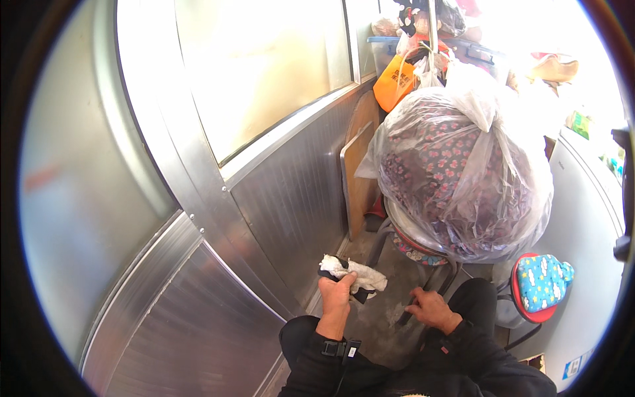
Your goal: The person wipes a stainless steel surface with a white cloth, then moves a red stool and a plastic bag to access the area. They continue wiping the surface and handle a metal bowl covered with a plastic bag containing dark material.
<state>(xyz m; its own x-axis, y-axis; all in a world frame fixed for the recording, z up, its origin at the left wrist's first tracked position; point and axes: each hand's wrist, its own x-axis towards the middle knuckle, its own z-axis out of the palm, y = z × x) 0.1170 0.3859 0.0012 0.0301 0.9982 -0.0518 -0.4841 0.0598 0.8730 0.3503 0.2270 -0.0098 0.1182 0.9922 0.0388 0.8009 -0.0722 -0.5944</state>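
Note:
My left hand point(338, 300) grips a crumpled white cloth point(368, 276) together with a piece of black material point(361, 296). The thumb presses on top, and what the folds may wrap is hidden. Over the floor to the right is my right hand point(432, 310), its fingers curled and its thumb side toward the left hand. A dark stool leg point(449, 279) passes close to those fingers; whether they touch it or hold something small, I cannot tell. Both hands are above the grey floor point(369, 330), between my knees.
Ahead, a large clear plastic bag point(461, 173) of flowered fabric rests on a stool with a patterned seat point(419, 250). A metal-panelled wall point(292, 198) runs along the left, with boards point(357, 178) leaning on it. At right are a red stool point(538, 315), a blue patterned pouch point(541, 283) and a white appliance point(578, 213).

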